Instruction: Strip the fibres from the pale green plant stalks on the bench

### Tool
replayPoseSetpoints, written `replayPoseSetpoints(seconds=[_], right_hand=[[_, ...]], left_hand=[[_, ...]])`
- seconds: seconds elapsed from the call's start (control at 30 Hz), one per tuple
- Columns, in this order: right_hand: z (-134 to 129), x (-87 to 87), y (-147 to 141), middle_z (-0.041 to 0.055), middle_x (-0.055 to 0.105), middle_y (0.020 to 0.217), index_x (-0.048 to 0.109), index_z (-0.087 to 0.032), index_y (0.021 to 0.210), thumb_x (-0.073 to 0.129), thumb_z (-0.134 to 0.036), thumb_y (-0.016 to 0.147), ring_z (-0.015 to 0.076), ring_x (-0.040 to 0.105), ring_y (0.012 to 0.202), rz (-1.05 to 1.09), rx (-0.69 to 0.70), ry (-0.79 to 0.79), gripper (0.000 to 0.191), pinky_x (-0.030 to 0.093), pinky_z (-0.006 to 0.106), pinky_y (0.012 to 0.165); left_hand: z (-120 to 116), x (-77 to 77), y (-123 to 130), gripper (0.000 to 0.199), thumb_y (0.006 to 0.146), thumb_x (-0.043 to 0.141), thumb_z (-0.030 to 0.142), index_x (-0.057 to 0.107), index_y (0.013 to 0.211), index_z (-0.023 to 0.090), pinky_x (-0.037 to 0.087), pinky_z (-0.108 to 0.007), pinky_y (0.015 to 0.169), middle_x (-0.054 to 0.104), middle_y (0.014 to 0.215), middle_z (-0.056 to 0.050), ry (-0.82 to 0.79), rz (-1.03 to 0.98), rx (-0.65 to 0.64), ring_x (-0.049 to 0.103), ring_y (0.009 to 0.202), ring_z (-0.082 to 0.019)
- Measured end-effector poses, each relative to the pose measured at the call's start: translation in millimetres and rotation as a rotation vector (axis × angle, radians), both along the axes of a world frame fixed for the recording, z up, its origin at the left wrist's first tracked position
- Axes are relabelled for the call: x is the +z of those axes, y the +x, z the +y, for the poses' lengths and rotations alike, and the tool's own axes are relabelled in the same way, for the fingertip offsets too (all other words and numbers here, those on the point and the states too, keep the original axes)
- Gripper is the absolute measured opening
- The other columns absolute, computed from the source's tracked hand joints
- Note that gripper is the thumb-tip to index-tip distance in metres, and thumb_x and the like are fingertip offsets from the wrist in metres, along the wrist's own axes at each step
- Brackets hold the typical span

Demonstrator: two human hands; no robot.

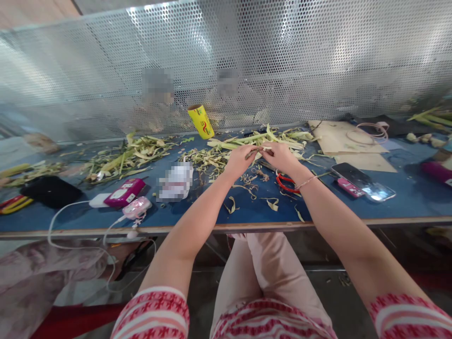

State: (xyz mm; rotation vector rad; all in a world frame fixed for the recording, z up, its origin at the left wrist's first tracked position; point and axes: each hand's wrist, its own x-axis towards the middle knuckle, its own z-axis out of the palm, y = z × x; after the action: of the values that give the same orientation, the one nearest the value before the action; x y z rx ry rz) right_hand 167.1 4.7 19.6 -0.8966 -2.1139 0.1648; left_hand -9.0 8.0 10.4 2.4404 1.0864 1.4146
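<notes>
My left hand (239,164) and my right hand (281,158) meet above the blue table, fingers pinched together. Between them is a small pale and brownish plant strip (260,149), gripped from both sides; its exact kind is too small to tell. Just beyond my hands lies a heap of pale green leafy stalks (243,140). Shredded trimmings (208,159) spread to the left of my left hand. Near my right wrist are red-handled scissors (286,184), partly hidden by my forearm. Curled peelings (272,204) lie between my arms.
A perforated metal screen (300,61) rises behind the blue table (197,214). A yellow tube (201,122) stands tilted near it. To the left are another stalk heap (130,155), purple box (124,193) and white cable (52,221). Phone (363,181) and cardboard (346,137) lie right.
</notes>
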Motion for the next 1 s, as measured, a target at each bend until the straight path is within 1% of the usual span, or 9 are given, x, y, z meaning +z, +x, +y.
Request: replayPoseSetpoints(seconds=[0.1, 0.2, 0.27, 0.4, 0.5, 0.67, 0.8, 0.9, 1.0], right_hand=[[0.2, -1.1, -1.4, 0.0072, 0.063, 0.087, 0.062, -0.020, 0.091, 0.057, -0.024, 0.083, 0.0198, 0.058, 0.077, 0.029, -0.075, 0.033, 0.010, 0.048, 0.038, 0.078], [-2.0, 1.6, 0.6, 0.0127, 0.062, 0.104, 0.057, -0.017, 0.109, 0.062, -0.030, 0.081, 0.0247, 0.059, 0.094, 0.108, -0.141, 0.140, 0.031, 0.048, 0.042, 0.087], [-3.3, 4.5, 3.2, 0.0139, 0.060, 0.110, 0.055, -0.017, 0.114, 0.060, -0.029, 0.083, 0.0261, 0.057, 0.103, 0.093, -0.125, 0.218, 0.034, 0.047, 0.044, 0.092], [-2.0, 6.0, 5.6, 0.0103, 0.064, 0.095, 0.061, -0.019, 0.095, 0.050, -0.019, 0.087, 0.0248, 0.060, 0.096, -0.117, -0.038, 0.228, 0.013, 0.048, 0.042, 0.087], [0.9, 3.1, 4.7, 0.0088, 0.065, 0.087, 0.063, -0.018, 0.085, 0.047, -0.014, 0.087, 0.0234, 0.061, 0.089, -0.192, -0.016, 0.185, 0.017, 0.049, 0.040, 0.083], [5.4, -1.6, 2.9, 0.0078, 0.068, 0.090, 0.066, -0.019, 0.088, 0.052, -0.010, 0.084, 0.0222, 0.062, 0.088, -0.072, -0.047, 0.149, 0.018, 0.049, 0.038, 0.082], [11.4, -5.7, 1.0, 0.0085, 0.068, 0.092, 0.067, -0.018, 0.092, 0.052, -0.009, 0.082, 0.0212, 0.062, 0.084, 0.012, -0.078, 0.127, 0.021, 0.050, 0.038, 0.080], [15.6, -9.2, -1.0, 0.0097, 0.067, 0.097, 0.068, -0.019, 0.096, 0.048, -0.010, 0.083, 0.0216, 0.061, 0.087, 0.064, -0.107, 0.125, 0.025, 0.050, 0.040, 0.081], [16.6, -11.4, -3.3, 0.0108, 0.065, 0.096, 0.068, -0.018, 0.094, 0.046, -0.011, 0.085, 0.0230, 0.060, 0.092, 0.085, -0.129, 0.110, 0.025, 0.049, 0.042, 0.086]], left_hand=[[3.6, -1.8, -0.7, 0.018, 0.082, 0.056, 0.015, 0.071, 0.091, 0.020, 0.049, -0.035, 0.090, 0.072, 0.095, -0.007, 0.025, -0.012, -0.003, 0.065, 0.094, -0.019], [6.8, -3.5, -1.5, 0.017, 0.083, 0.056, 0.015, 0.071, 0.089, 0.019, 0.048, -0.035, 0.088, 0.070, 0.093, -0.008, 0.063, 0.006, -0.025, 0.063, 0.092, -0.019], [7.7, -4.1, -2.1, 0.016, 0.083, 0.056, 0.016, 0.071, 0.089, 0.018, 0.048, -0.035, 0.086, 0.068, 0.092, -0.008, 0.078, 0.033, -0.032, 0.062, 0.089, -0.018], [6.6, -3.7, -3.3, 0.016, 0.084, 0.056, 0.018, 0.071, 0.089, 0.020, 0.048, -0.033, 0.084, 0.065, 0.090, -0.007, 0.072, 0.039, -0.008, 0.060, 0.087, -0.017], [5.3, -2.4, -4.1, 0.015, 0.084, 0.057, 0.018, 0.071, 0.088, 0.021, 0.047, -0.032, 0.085, 0.065, 0.089, -0.006, 0.037, 0.000, -0.008, 0.060, 0.088, -0.017], [3.9, 0.7, -3.4, 0.012, 0.081, 0.060, 0.016, 0.071, 0.082, 0.021, 0.046, -0.034, 0.088, 0.068, 0.089, -0.005, -0.007, -0.055, -0.013, 0.061, 0.090, -0.019], [1.4, 2.1, -0.4, 0.007, 0.077, 0.063, 0.015, 0.068, 0.077, 0.019, 0.047, -0.034, 0.086, 0.069, 0.085, -0.005, -0.063, -0.149, 0.038, 0.062, 0.086, -0.018], [-0.6, 1.7, 3.2, 0.003, 0.073, 0.064, 0.014, 0.064, 0.074, 0.017, 0.048, -0.030, 0.076, 0.066, 0.076, -0.003, -0.184, -0.276, 0.070, 0.059, 0.073, -0.015], [-1.5, 0.5, 7.5, 0.007, 0.071, 0.066, 0.017, 0.059, 0.072, 0.016, 0.046, -0.025, 0.064, 0.060, 0.064, 0.001, -0.372, -0.434, 0.041, 0.054, 0.060, -0.011]])
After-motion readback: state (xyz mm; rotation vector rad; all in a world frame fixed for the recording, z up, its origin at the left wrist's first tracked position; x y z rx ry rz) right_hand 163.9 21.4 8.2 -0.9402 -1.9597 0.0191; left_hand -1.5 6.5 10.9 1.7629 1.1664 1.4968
